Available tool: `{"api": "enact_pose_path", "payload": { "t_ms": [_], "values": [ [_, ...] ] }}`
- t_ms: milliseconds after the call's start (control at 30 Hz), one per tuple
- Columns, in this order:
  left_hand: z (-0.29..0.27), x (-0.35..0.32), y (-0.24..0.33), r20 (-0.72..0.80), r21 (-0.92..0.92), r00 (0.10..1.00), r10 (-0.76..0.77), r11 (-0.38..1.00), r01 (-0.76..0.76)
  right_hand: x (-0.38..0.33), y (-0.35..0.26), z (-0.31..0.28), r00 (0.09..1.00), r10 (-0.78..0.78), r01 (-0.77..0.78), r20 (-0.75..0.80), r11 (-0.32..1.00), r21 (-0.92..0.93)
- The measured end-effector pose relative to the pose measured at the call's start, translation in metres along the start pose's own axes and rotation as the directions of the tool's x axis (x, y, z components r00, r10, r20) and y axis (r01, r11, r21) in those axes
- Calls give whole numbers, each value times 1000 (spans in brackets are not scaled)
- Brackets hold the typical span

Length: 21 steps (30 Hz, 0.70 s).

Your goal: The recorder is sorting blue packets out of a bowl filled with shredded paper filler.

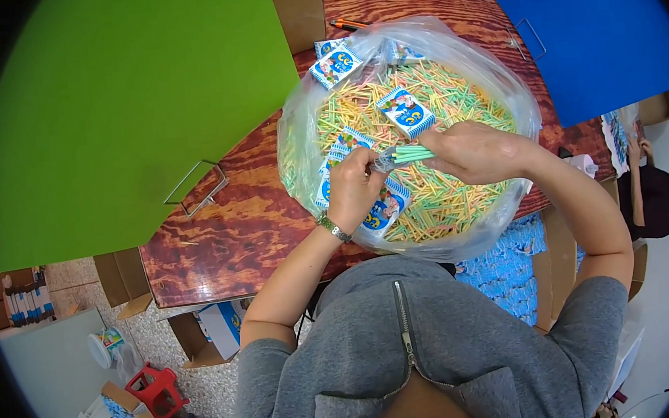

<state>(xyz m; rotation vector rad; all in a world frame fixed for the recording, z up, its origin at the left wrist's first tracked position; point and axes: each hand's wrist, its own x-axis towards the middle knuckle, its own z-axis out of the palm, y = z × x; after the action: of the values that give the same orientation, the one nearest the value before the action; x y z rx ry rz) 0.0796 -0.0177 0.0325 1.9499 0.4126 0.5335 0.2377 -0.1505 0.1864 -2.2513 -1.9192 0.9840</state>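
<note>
A large clear plastic bag (527, 96), its mouth spread wide, holds a heap of thin pastel sticks (461, 202) in green, yellow and pink. Over the heap, my left hand (350, 192) pinches a small clear-mouthed packet (383, 162). My right hand (477, 153) is closed around a bundle of pale green sticks (413, 153), whose ends are at the packet's mouth; how far they go in is hard to tell. A blue and white packet (406, 113) lies on the sticks just beyond my hands. More such packets (386, 208) lie under and beside my left hand, and another packet (335, 66) is at the bag's far rim.
The bag rests on a red-brown wood-grain table (219, 259). A green panel (135, 107) and a blue panel (593, 27) flank it. An orange cutter (349, 24) lies behind. Blue packets fill a carton (499, 274) below the near edge. Another person (655, 193) is at far right.
</note>
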Motion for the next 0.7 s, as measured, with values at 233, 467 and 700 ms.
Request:
{"api": "enact_pose_path", "payload": {
  "t_ms": [233, 467, 700],
  "values": [
    [-2, -3, -1, -31, 94, 992, 121, 989, -118, 3, -9, -14, 993, 87, -63, 85, 964, -257],
    [-4, -6, 5, -31, 238, 970, 242, 944, -228, 7, -23, -20, 978, 169, -98, 126, 894, -436],
    [-4, -8, 4, -13, 199, 972, 235, 953, -228, 15, -37, -7, 998, 4, -25, -59, 935, -353]
  ]
}}
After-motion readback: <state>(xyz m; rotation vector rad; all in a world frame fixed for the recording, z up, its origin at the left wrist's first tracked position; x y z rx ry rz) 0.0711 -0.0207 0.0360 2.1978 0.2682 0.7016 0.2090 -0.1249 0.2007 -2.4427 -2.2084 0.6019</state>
